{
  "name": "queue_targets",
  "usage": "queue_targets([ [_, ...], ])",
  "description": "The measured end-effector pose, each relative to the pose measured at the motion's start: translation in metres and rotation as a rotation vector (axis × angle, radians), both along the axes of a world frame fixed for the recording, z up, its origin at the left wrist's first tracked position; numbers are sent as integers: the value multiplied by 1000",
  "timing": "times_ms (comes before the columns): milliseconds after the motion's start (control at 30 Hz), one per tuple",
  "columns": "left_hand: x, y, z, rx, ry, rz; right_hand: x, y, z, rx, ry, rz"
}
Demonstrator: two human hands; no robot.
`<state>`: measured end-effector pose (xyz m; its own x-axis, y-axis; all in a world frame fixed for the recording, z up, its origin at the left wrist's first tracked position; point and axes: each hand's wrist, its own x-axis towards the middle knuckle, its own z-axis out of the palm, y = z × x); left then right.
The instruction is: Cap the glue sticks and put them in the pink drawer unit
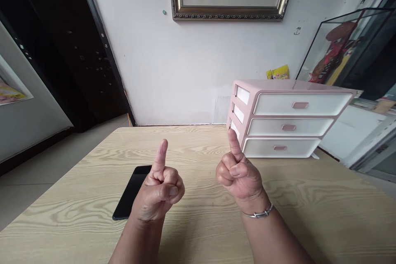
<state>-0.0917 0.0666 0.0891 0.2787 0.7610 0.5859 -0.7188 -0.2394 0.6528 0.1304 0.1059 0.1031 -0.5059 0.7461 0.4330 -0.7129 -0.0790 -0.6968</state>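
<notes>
My left hand [163, 189] is raised above the wooden table, its index finger pointing up and the other fingers curled under the thumb. Behind it, partly covered, lies a flat black device [131, 194], a phone or small tablet. My right hand [239, 175] makes the same shape, index finger up and the rest folded in, with a silver bangle [260, 213] round the wrist. Its fingertip overlaps the lower left corner of a pink and white drawer unit [289, 127] in view; whether they touch I cannot tell. Neither hand shows anything in its grip.
The wood-grain table [198, 231] meets a white wall [173, 74]. A yellow packet [278, 72] shows behind the drawer unit's top. A framed picture [229, 13] hangs above. At right stands a glass case [312, 55] with a figure inside; a dark doorway [62, 49] is at left.
</notes>
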Motion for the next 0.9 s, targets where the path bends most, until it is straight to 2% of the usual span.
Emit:
queue_targets([
  [267,0,4,0,48,2,-58,-1,1,1,47,-3,44],
  [633,0,3,-6,-12,3,-25,-2,2,-3,14,-19,16],
  [900,-2,6,-8,-67,-7,-5,-2,2,-4,54,39,35],
])
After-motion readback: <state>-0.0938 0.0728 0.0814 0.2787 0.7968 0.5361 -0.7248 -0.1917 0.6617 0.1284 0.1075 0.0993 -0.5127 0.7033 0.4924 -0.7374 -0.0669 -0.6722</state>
